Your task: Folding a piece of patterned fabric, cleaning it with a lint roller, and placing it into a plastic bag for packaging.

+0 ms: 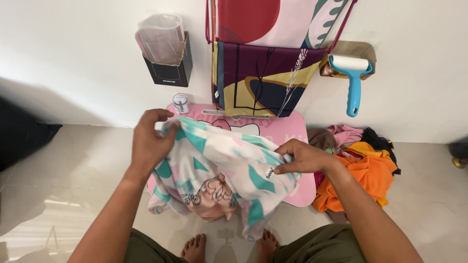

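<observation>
We see little of the pink board (292, 131): the cloth (219, 165) held above it covers most of its middle and left, and only its far edge and right end show. Its print is mostly hidden too. The cloth's own shape is hard to make out, because it is bunched and folded over itself; a pale pink patch with dark line drawing shows at its lower middle, and its lower edge hangs toward our feet (195, 248), which are partly cut off by the frame. Our thumbs are mostly tucked behind or into the fabric.

The left hand (148, 141) is closed on the cloth's upper left corner, fingers curled over the top. The right hand (304, 157) pinches the upper right edge between thumb and fingers. Stretched between both hands, the cloth runs with its long axis left to right, its right end a little lower than the left, and the rest drooping down. It is white with teal shapes.

A heap of clothes (365, 170), orange on top, lies just right of the board, partly behind the right wrist. On the wall hang patterned bags (263, 83), cut off at the top, a blue lint roller (353, 78), and a black box (168, 70) holding clear bags. A small jar (181, 103) stands by the board's far edge.
</observation>
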